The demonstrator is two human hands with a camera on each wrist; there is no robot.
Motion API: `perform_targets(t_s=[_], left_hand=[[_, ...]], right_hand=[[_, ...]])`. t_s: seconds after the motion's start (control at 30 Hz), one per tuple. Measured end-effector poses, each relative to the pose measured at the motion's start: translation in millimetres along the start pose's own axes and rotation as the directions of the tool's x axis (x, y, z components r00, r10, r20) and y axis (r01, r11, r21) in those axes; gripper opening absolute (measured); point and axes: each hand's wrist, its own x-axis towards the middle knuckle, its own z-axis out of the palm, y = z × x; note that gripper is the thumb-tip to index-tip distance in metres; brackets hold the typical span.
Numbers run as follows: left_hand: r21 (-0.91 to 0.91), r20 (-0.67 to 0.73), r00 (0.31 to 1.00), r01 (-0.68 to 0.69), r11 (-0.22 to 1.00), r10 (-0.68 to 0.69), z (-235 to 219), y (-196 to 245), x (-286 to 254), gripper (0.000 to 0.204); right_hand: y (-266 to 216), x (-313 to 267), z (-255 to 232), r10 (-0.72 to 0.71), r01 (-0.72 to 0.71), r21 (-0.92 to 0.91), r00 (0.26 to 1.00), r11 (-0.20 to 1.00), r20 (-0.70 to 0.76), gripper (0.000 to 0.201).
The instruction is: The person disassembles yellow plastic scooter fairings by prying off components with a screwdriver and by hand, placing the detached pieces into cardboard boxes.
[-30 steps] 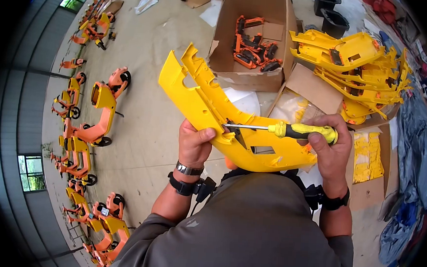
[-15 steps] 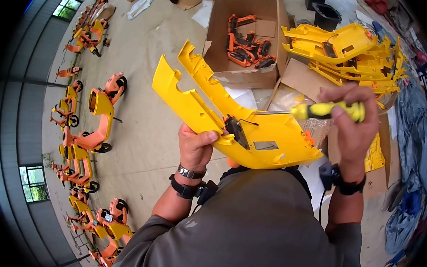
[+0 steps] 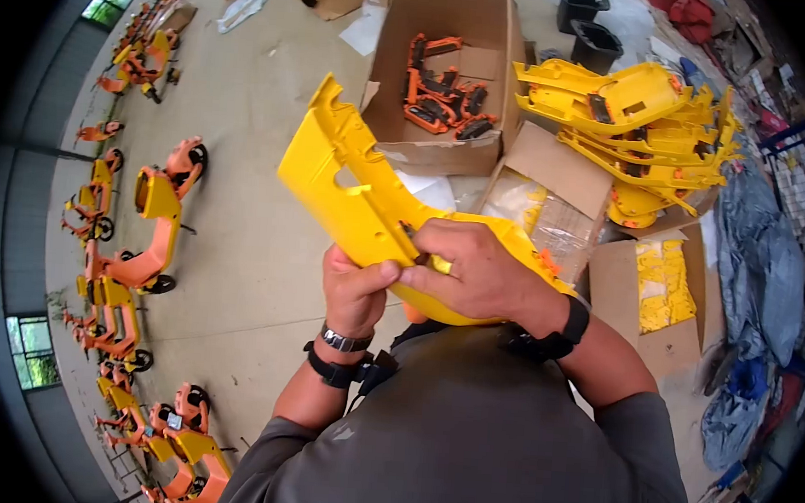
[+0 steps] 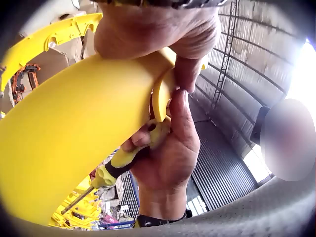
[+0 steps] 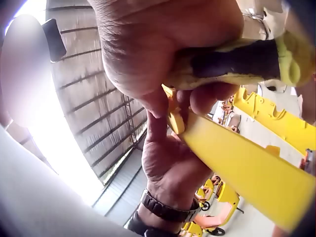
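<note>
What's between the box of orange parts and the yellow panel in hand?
In the head view, a white sheet and some floor show between box and panel.

The person wears a dark gray shirt (image 3: 521, 425) with two short sleeves, the left sleeve (image 3: 270, 455) and the right sleeve (image 3: 640, 432). A small pale mark (image 3: 343, 432) sits near the shirt's left shoulder. A shiny silver watch (image 3: 345, 342) with a band made of links goes round the left wrist. Next to it is a black strap (image 3: 333, 367). A black box (image 3: 378, 372) sits there too, maybe with a thin cord, though that spot is hard to see. The right wrist has a black band (image 3: 571, 328).
</note>
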Motion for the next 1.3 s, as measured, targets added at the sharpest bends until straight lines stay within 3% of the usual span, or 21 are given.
perform_targets(t_s=[0.17, 0.23, 0.3, 0.37, 0.43, 0.5, 0.57, 0.67, 0.77, 0.8, 0.9, 0.93, 0.97, 1.03, 1.07, 1.17, 1.2, 1.3], left_hand=[[-0.002, 0.004, 1.0, 0.025, 1.0, -0.025, -20, 5, 10, 0.047], [-0.026, 0.036, 0.99, 0.135, 0.99, -0.134, -28, 8, 14, 0.042], [0.017, 0.048, 0.978, 0.2, 0.98, -0.201, -37, 7, 23, 0.038], [0.07, 0.073, 0.95, 0.298, 0.952, -0.303, -51, 7, 29, 0.037], [0.018, 0.119, 0.956, 0.267, 0.964, -0.267, -59, 11, 29, 0.04], [-0.039, 0.109, 0.97, 0.221, 0.974, -0.216, -83, 17, 20, 0.042], [-0.123, 0.082, 0.979, 0.194, 0.973, -0.185, -110, 17, 6, 0.042], [0.16, 0.063, 0.989, 0.122, 0.98, -0.134, -136, 16, -35, 0.038], [0.375, -0.09, 0.973, 0.232, 0.898, -0.214, -133, 50, -77, 0.035], [0.327, -0.128, 0.988, 0.12, 0.938, -0.082, -135, 43, -94, 0.031], [0.52, -0.219, 0.974, 0.16, 0.839, -0.05, -136, 57, -152, 0.029], [0.739, -0.182, 0.966, 0.01, 0.674, 0.186, -146, 45, -165, 0.031], [0.765, -0.254, 0.956, 0.107, 0.635, 0.145, -160, 39, -177, 0.031], [0.773, -0.4, 0.914, 0.294, 0.562, 0.072, -177, 42, -200, 0.033], [0.74, -0.471, 0.881, 0.369, 0.562, 0.04, -194, 40, -208, 0.036], [0.76, -0.573, 0.818, 0.508, 0.406, 0.049, -272, 25, -223, 0.039], [0.729, -0.62, 0.78, 0.531, 0.432, 0.087, -302, 21, -231, 0.039], [0.624, -0.746, 0.65, 0.607, 0.492, 0.145, -402, 26, -251, 0.041]], right_hand=[[10, 14, 24, -0.083, 0.077, -0.115, 0.995, 0.99, -0.048, 0.024], [6, 16, 32, 0.016, -0.025, -0.089, 0.995, 0.996, -0.095, 0.023], [8, 28, 27, 0.064, -0.067, -0.1, 0.997, 0.993, -0.03, 0.022], [16, 27, 31, 0.198, -0.194, -0.097, 0.98, 0.976, 0.035, 0.014], [15, 26, 48, 0.169, -0.167, -0.116, 0.986, 0.979, 0.001, 0.013], [17, 21, 63, 0.291, -0.277, -0.128, 0.951, 0.952, 0.106, 0.017], [33, 5, 78, 0.279, -0.25, -0.171, 0.944, 0.953, 0.176, 0.017], [56, -19, 102, 0.212, -0.157, -0.175, 0.906, 0.972, 0.365, 0.019], [67, -28, 121, 0.176, -0.139, -0.112, 0.858, 0.984, 0.483, 0.019], [74, -33, 129, 0.194, -0.152, -0.122, 0.828, 0.981, 0.526, 0.019], [89, -43, 157, 0.137, -0.098, -0.095, 0.751, 0.991, 0.646, 0.02], [90, -47, 170, 0.063, -0.102, 0.022, 0.757, 0.995, 0.651, 0.023], [88, -49, 182, 0.208, -0.27, -0.004, 0.732, 0.963, 0.649, 0.025], [83, -52, 202, 0.494, -0.577, -0.087, 0.601, 0.812, 0.628, 0.028], [102, -58, 215, 0.448, -0.556, 0.007, 0.678, 0.831, 0.582, 0.034], [145, -60, 231, 0.58, -0.635, -0.164, 0.529, 0.755, 0.62, 0.032], [160, -61, 235, 0.607, -0.594, -0.268, 0.496, 0.759, 0.621, 0.031], [184, -73, 245, 0.706, -0.704, -0.297, 0.4, 0.645, 0.585, 0.028]])
